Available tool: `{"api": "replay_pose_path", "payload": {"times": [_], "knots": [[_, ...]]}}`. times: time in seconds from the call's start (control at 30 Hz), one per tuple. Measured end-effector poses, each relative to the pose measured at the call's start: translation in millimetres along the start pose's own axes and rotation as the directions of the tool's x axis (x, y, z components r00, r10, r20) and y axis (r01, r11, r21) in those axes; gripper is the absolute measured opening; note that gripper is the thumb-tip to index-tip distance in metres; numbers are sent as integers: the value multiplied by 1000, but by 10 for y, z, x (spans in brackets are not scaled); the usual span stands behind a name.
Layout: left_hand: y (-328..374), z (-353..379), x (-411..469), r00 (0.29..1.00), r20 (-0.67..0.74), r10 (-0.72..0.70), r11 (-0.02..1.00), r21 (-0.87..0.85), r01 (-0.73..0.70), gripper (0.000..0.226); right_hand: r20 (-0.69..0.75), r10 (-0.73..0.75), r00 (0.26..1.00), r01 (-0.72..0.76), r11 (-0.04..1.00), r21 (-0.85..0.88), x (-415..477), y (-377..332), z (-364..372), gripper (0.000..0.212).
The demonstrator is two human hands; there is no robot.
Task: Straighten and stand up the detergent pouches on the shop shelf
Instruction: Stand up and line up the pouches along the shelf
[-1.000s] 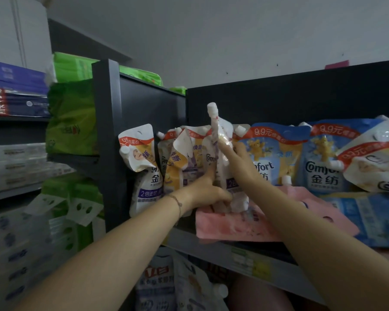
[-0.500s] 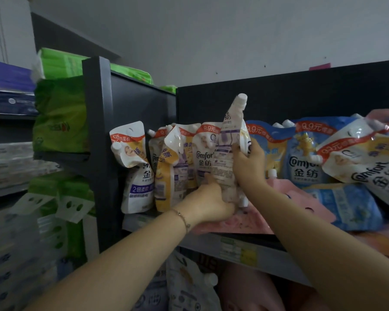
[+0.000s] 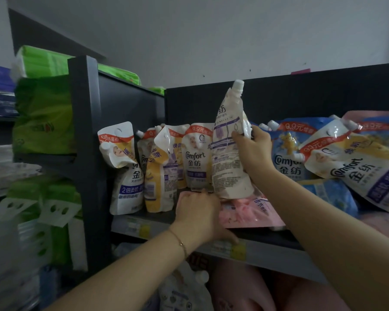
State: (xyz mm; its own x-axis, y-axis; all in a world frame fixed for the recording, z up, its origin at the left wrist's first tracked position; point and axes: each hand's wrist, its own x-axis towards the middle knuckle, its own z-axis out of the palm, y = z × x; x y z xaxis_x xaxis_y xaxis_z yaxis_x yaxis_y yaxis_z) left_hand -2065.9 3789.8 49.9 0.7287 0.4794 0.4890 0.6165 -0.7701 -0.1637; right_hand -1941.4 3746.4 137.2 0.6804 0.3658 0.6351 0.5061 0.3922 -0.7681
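My right hand [image 3: 253, 151] grips a white detergent pouch [image 3: 229, 153] by its right edge and holds it upright, spout at the top, back side toward me. Its base sits over a flat pink pouch [image 3: 249, 213] lying on the grey shelf [image 3: 267, 252]. My left hand [image 3: 198, 214] grips the left end of that pink pouch at the shelf's front. To the left stand several white and yellow pouches [image 3: 160, 173], some bent over at the top. At the right, blue pouches [image 3: 288, 158] stand behind a white pouch [image 3: 357, 167] that leans over.
A dark upright post [image 3: 88, 153] bounds the shelf on the left. Green packs [image 3: 43, 113] are stacked beyond it. Yellow price labels [image 3: 238, 252] sit on the shelf's front lip. More pouches [image 3: 184, 292] lie on the shelf below.
My right hand has turned the white pouch and raised it more upright. My left hand has let go of that pouch and dropped to the pink pouch's left end.
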Motion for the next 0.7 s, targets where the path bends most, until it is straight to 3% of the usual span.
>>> {"api": "replay_pose_path", "payload": {"times": [0.07,0.17,0.27,0.4,0.5,0.57,0.63,0.7], "knots": [[-48,31,20,999,-47,13,999,-40,-15,85,-11,-1,1000,1,1000,-13,-12,-25,2,6],[-155,44,118,999,38,5,992,-127,0,80,-36,-7,999,6,999,-36,-30,-52,9,8],[-379,55,235,998,47,-43,963,-264,54,52,-59,14,998,-14,1000,-10,-36,-90,16,7],[-640,137,259,999,-42,-28,928,-373,10,24,-74,78,994,-74,995,60,9,-153,25,6],[-733,196,264,988,-98,-119,828,-559,44,19,-95,115,989,-104,988,115,67,-236,17,6],[-798,263,299,974,-111,-196,711,-701,63,16,-104,152,983,-134,978,159,100,-311,-2,5],[-846,298,313,961,-119,-251,624,-779,67,25,-100,198,975,-172,960,221,125,-389,-28,3],[-861,307,322,949,-110,-297,567,-819,83,40,-82,236,968,-208,943,261,138,-444,-52,14]]}}
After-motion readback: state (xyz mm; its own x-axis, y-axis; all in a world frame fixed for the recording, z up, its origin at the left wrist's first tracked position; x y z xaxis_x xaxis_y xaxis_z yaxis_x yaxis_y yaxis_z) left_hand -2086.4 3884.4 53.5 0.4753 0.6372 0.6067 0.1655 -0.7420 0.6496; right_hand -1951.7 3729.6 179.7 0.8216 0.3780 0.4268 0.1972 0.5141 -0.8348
